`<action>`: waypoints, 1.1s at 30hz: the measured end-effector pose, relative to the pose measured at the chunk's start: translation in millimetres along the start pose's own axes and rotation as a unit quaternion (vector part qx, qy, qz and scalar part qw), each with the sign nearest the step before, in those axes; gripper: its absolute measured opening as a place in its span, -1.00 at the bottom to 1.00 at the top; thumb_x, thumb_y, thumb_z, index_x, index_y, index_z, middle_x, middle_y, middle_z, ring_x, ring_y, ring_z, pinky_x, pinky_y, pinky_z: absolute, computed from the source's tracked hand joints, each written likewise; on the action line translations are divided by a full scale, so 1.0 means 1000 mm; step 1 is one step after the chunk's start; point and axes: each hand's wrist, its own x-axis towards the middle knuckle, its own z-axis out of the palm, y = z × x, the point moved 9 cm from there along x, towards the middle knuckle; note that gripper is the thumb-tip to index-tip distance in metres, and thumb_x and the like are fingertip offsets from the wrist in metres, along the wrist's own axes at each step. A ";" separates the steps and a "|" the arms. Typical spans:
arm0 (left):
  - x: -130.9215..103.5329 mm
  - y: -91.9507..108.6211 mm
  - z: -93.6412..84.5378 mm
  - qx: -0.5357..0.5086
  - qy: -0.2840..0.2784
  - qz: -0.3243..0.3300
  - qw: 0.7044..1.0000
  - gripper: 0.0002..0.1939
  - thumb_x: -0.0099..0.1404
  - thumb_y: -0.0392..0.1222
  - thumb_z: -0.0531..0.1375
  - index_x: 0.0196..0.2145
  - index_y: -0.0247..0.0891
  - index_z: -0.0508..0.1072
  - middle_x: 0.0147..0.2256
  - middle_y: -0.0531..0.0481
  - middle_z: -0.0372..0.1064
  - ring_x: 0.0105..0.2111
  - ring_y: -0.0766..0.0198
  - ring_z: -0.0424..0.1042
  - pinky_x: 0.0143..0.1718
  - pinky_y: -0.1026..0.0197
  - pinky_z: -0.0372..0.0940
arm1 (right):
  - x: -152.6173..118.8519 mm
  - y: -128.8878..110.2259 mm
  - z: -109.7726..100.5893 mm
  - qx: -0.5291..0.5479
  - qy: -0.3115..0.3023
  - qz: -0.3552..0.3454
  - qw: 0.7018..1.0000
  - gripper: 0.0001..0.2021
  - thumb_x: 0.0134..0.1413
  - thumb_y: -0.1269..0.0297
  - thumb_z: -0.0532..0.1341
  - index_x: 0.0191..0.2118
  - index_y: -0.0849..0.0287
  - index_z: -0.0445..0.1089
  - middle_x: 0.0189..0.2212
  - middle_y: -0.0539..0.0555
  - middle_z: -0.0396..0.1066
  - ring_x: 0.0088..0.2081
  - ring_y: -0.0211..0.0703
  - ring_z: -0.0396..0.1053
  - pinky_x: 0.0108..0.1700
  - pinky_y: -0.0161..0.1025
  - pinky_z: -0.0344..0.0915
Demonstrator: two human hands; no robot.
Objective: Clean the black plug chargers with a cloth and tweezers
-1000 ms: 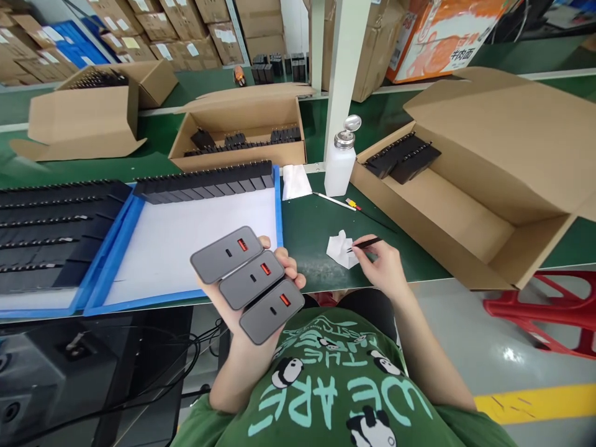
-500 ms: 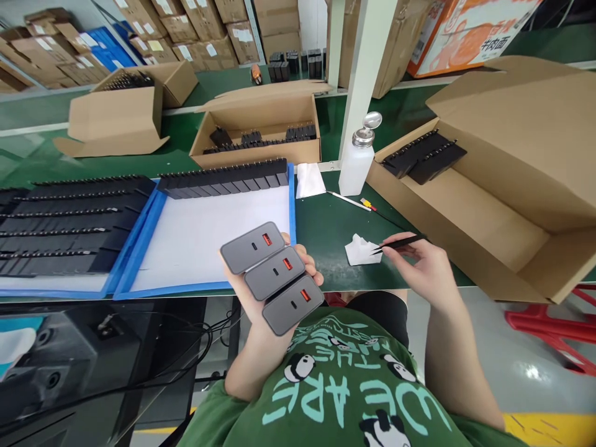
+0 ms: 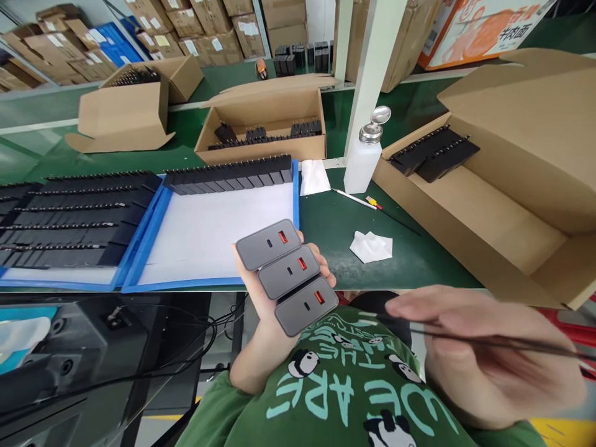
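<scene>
Three grey USB chargers (image 3: 289, 271) lie side by side in my left hand (image 3: 261, 310), their faces with a red port and a small dark port turned up. My fingers wrap round them from beneath, just in front of the table edge. My right hand (image 3: 488, 347) is raised close to the camera at the right, blurred, and pinches thin black tweezers (image 3: 465, 338) whose tips point left toward the chargers. A crumpled white wipe (image 3: 371, 247) lies on the green table beyond my hands.
A blue-edged tray (image 3: 218, 236) holds a row of black chargers at its back; a fuller tray (image 3: 74, 217) stands left. A white pump bottle (image 3: 363, 160), a white stick (image 3: 354, 198) and a short cable (image 3: 395, 217) lie near an open carton (image 3: 507, 230). Another carton (image 3: 261, 149) stands behind.
My right hand has lifted from beside the wipe toward the camera, still with the tweezers. The chargers stay in my left hand, shifted slightly right in view.
</scene>
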 end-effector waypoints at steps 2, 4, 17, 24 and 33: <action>-0.001 -0.001 0.001 -0.001 -0.007 -0.003 1.000 -0.33 0.16 0.47 0.19 -0.22 -0.26 0.54 -0.39 -0.04 0.45 -0.44 0.24 0.50 -0.42 0.21 0.47 | -0.002 -0.013 0.012 0.015 -0.062 -0.031 0.997 -0.49 0.00 0.66 0.26 0.05 0.06 0.47 -0.18 0.01 0.63 -0.21 -0.09 0.62 -0.15 -0.15 0.64; -0.002 -0.003 0.003 -0.005 -0.013 -0.009 1.000 -0.33 0.19 0.46 0.16 -0.21 -0.26 0.54 -0.38 -0.05 0.45 -0.43 0.23 0.50 -0.40 0.20 0.47 | -0.002 -0.013 0.014 0.017 -0.077 -0.027 0.996 -0.44 -0.06 0.74 0.25 0.05 0.10 0.47 -0.14 0.03 0.62 -0.16 -0.10 0.62 -0.09 -0.16 0.63; -0.006 -0.002 0.007 0.016 -0.009 -0.004 1.000 -0.35 0.15 0.46 0.21 -0.21 -0.22 0.52 -0.40 -0.03 0.44 -0.46 0.26 0.48 -0.41 0.22 0.47 | 0.003 -0.014 0.017 0.003 -0.086 -0.036 0.996 -0.57 -0.01 0.67 0.30 -0.01 0.17 0.46 -0.18 0.12 0.64 -0.17 -0.05 0.63 -0.16 -0.19 0.63; -0.007 -0.002 0.005 0.004 0.004 -0.010 1.000 -0.34 0.14 0.47 0.21 -0.21 -0.23 0.53 -0.38 -0.02 0.43 -0.45 0.26 0.48 -0.41 0.22 0.47 | 0.003 -0.015 0.018 -0.009 -0.094 -0.029 0.995 -0.55 -0.06 0.70 0.30 -0.03 0.18 0.46 -0.17 0.10 0.64 -0.14 -0.10 0.62 -0.11 -0.29 0.60; -0.007 0.003 0.004 0.035 0.026 0.009 0.999 -0.33 0.18 0.50 0.13 -0.27 -0.22 0.52 -0.41 -0.03 0.41 -0.47 0.24 0.44 -0.44 0.21 0.43 | 0.005 -0.014 0.016 -0.021 -0.083 -0.014 0.996 -0.50 -0.10 0.70 0.31 -0.02 0.11 0.48 -0.16 0.01 0.64 -0.16 -0.12 0.63 -0.15 -0.30 0.62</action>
